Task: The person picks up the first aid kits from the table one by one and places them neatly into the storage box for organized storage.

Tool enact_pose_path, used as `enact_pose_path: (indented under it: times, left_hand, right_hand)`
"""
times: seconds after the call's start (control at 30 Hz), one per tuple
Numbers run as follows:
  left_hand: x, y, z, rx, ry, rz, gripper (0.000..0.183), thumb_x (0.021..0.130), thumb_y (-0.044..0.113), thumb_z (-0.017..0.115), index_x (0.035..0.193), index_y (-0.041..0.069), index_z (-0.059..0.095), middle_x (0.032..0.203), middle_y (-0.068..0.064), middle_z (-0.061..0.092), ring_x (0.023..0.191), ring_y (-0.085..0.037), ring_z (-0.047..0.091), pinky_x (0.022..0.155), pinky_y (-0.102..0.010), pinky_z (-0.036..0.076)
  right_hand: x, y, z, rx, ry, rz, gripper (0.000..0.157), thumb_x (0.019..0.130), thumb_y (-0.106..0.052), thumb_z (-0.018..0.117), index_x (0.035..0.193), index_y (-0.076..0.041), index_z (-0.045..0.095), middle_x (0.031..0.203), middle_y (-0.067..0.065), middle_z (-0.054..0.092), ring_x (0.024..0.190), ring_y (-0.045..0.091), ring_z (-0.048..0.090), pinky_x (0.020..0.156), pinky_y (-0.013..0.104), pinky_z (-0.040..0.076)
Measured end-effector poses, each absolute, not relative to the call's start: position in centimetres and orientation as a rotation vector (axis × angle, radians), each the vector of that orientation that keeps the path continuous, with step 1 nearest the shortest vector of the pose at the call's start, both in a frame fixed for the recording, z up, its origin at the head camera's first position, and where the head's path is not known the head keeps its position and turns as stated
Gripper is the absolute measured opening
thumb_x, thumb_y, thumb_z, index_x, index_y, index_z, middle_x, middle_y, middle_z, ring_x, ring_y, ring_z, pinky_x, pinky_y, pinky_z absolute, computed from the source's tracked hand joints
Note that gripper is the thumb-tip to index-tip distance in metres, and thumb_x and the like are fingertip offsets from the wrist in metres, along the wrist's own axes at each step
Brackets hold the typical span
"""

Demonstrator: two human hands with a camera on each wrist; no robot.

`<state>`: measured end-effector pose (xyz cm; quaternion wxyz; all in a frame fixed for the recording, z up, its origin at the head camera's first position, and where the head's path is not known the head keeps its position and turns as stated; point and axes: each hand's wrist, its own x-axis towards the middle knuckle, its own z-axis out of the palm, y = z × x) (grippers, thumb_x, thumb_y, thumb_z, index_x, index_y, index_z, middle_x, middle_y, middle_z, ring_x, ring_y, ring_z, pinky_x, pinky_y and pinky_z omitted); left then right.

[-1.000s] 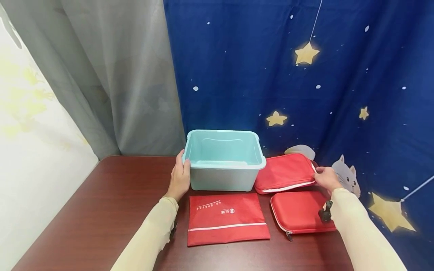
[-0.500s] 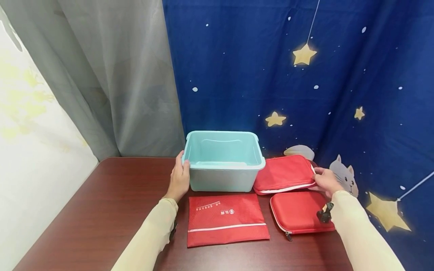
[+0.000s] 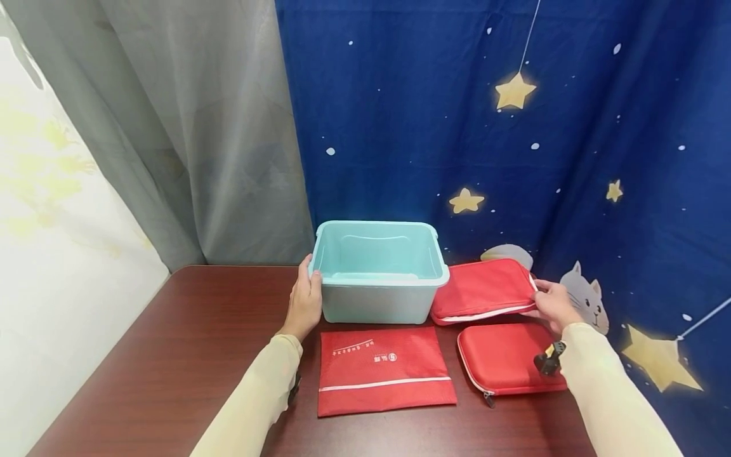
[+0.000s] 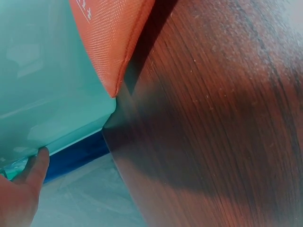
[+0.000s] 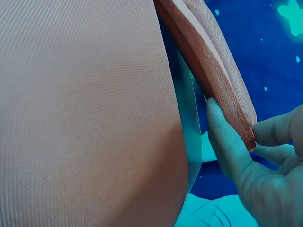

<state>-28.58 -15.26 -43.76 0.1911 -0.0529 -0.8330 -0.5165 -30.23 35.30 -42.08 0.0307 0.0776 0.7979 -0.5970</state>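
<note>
A light teal plastic bin [image 3: 378, 303] stands near the back edge of the table. My left hand [image 3: 304, 301] holds its left rim, thumb at the front corner; in the left wrist view a finger [image 4: 39, 166] lies against the bin wall. A soft red zip pouch [image 3: 482, 289] with white trim lies right of the bin, against its side. My right hand [image 3: 555, 304] pinches the pouch's right end, thumb on one face and fingers on the other, as the right wrist view shows. That end looks slightly raised.
A flat red pouch [image 3: 385, 397] with a white stripe and print lies before the bin. A red hard-shell zip case [image 3: 502, 355] sits under my right wrist. The brown table [image 3: 143, 368] extends left. Blue star-print curtain [image 3: 388, 114] and grey curtain [image 3: 240, 158] hang behind.
The red zip pouch has shifted very slightly and its right end looks a little higher, with my right hand still on it. My left hand and the bin stay put.
</note>
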Motion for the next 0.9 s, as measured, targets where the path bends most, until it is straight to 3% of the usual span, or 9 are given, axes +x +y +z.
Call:
enact_pose_path:
  times: [0.47, 0.9]
  left_hand:
    - [-28.4, -15.1, -43.7, -0.143, -2.353, -1.454, 0.053, 0.108, 0.035, 0.033, 0.156, 0.017, 0.021, 0.154, -0.014, 0.039, 0.138, -0.032, 0.042, 0.112, -0.058, 0.032]
    - [-28.3, -15.2, -43.4, -0.139, -2.364, -1.466, 0.054, 0.108, 0.035, 0.032, 0.157, 0.017, 0.019, 0.155, -0.013, 0.037, 0.139, -0.032, 0.04, 0.112, -0.058, 0.031]
  right_hand:
    - [-29.7, 36.4, -41.5, 0.294, 2.436, -1.928, 0.065, 0.091, 0.008, 0.027, 0.151, 0.015, 0.003, 0.143, 0.046, 0.02, 0.077, 0.002, 0.059, 0.071, 0.033, 0.06]
    - [-29.4, 37.2, -41.1, 0.325, 2.384, -2.042, 0.065, 0.093, 0.006, 0.025, 0.153, 0.011, 0.0, 0.149, 0.041, 0.012, 0.075, -0.005, 0.058, 0.074, 0.035, 0.059]
